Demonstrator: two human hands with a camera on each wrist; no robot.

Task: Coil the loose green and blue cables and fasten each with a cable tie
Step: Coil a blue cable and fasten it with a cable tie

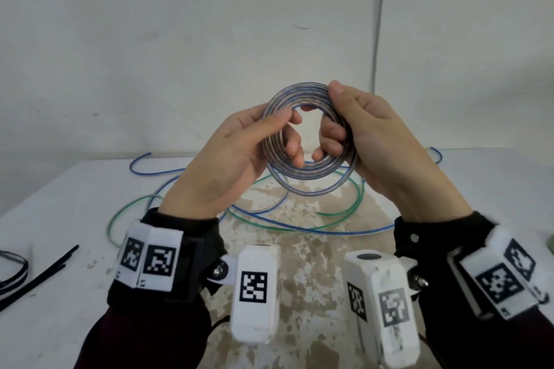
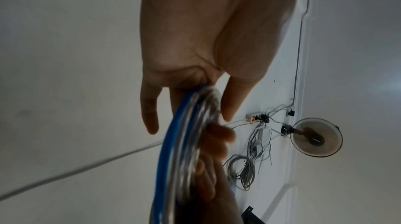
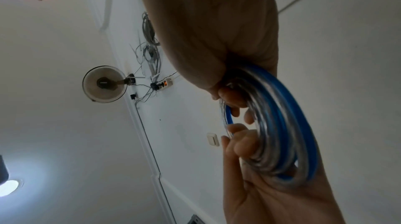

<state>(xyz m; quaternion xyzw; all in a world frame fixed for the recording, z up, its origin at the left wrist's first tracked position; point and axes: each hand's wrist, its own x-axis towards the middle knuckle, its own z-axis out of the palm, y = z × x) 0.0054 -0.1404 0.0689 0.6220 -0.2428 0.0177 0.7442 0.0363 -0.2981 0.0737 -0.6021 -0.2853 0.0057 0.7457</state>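
White wall (image 1: 180,24), stained white table (image 1: 75,195), wall fan (image 2: 316,137).

White table (image 1: 75,189), its surface worn to brown patches in the middle near the front edge. Loose blue cable (image 1: 299,228) lies on it in wide loops, reaching toward the back edge on both sides. Loose green cable (image 1: 358,189) lies among the blue loops, crossing them in places. Black cable ties (image 1: 39,274) lie at the left side, beside a small dark wire loop (image 1: 13,271) at the left edge
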